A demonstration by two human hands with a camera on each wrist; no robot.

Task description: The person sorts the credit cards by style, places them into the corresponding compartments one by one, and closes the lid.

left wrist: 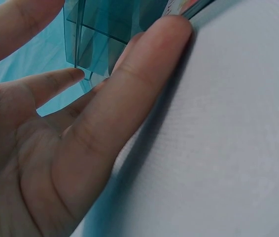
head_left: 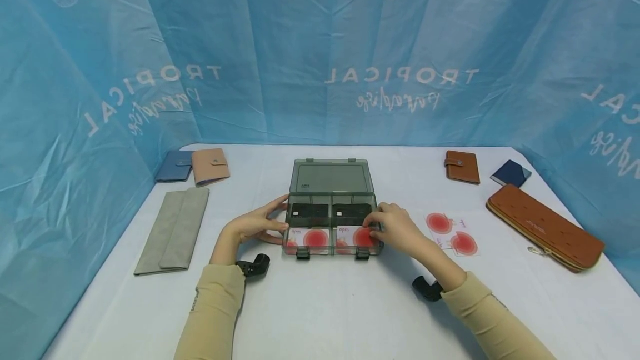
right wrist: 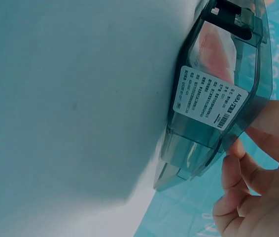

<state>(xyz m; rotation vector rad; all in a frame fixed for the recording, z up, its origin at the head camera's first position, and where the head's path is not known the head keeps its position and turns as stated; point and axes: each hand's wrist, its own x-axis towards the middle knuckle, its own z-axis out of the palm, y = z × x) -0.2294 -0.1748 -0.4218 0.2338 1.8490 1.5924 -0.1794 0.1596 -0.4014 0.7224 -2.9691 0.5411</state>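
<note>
A translucent grey-green plastic box [head_left: 331, 181] stands on the table with its lid raised at the back. Black cards [head_left: 310, 211] with small chips lie in both rear compartments. White cards with red circles lie in the front ones. My left hand [head_left: 260, 222] touches the box's left side with fairly straight fingers; the left wrist view shows thumb and fingers spread beside its wall. Reaching over the right rim, my right hand [head_left: 395, 228] pinches the right edge of the red-and-white card [head_left: 350, 234] in the front right compartment. The box wall partly hides those fingertips.
To the left lie a blue card holder [head_left: 174, 166], a beige one [head_left: 210, 165] and a grey folder [head_left: 172, 232]. Loose red-circled cards [head_left: 452, 233], a brown card holder [head_left: 462, 167], a navy booklet [head_left: 510, 174] and a brown zip wallet [head_left: 545, 228] lie right.
</note>
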